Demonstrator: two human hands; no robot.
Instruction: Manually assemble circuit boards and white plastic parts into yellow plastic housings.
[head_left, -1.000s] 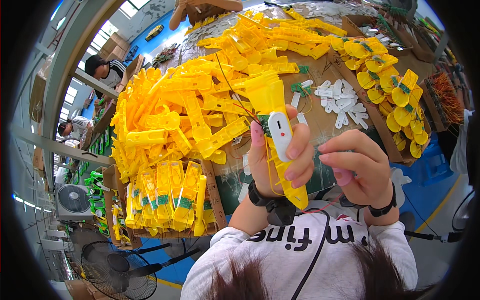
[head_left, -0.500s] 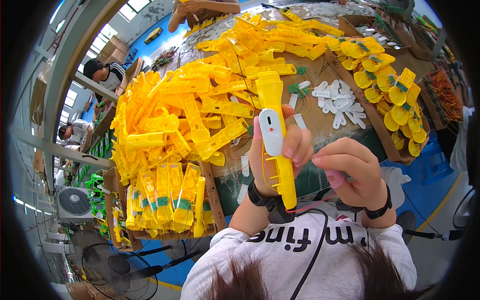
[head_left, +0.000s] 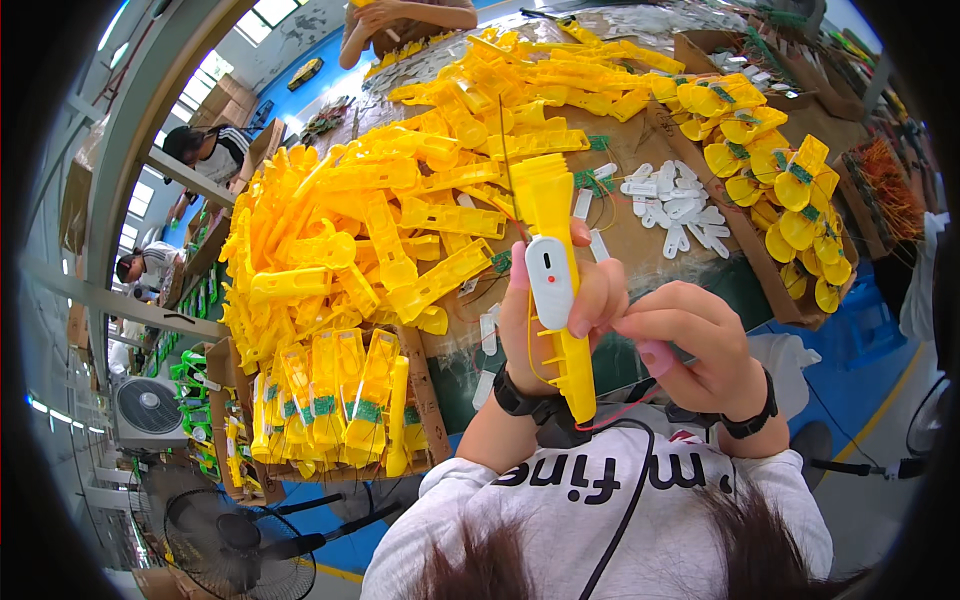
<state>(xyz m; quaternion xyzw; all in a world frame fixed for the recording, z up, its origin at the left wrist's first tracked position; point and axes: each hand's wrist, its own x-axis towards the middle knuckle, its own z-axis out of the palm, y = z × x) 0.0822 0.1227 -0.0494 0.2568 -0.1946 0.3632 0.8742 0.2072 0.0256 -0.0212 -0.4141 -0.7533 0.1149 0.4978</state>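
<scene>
My left hand (head_left: 602, 292) is wrapped round a yellow flashlight-shaped plastic housing (head_left: 543, 195), wide end up and away from me. A white oval cover (head_left: 551, 300) with a dark slot and a red dot lies against the housing, under my left thumb. Thin wires run out beside the housing, and a pink wire (head_left: 615, 413) trails from its lower end. Close to the left fingers, my right hand (head_left: 705, 345) has thumb and fingers drawn together in a pinch. What sits between those fingertips is too small to make out. Pink finger covers show on both hands.
A big heap of yellow housings (head_left: 330, 215) covers the table's left and far side. Boxes hold wired housings at the near left (head_left: 325, 400) and right (head_left: 800, 220). White covers (head_left: 680, 205) lie mid-table, near green circuit boards (head_left: 597, 185). A fan (head_left: 240, 530) stands lower left.
The housing and my left hand have come slightly nearer and to the right, the housing turning a little. My right hand has shifted slightly left, its fingertips now closer to the left fingers.
</scene>
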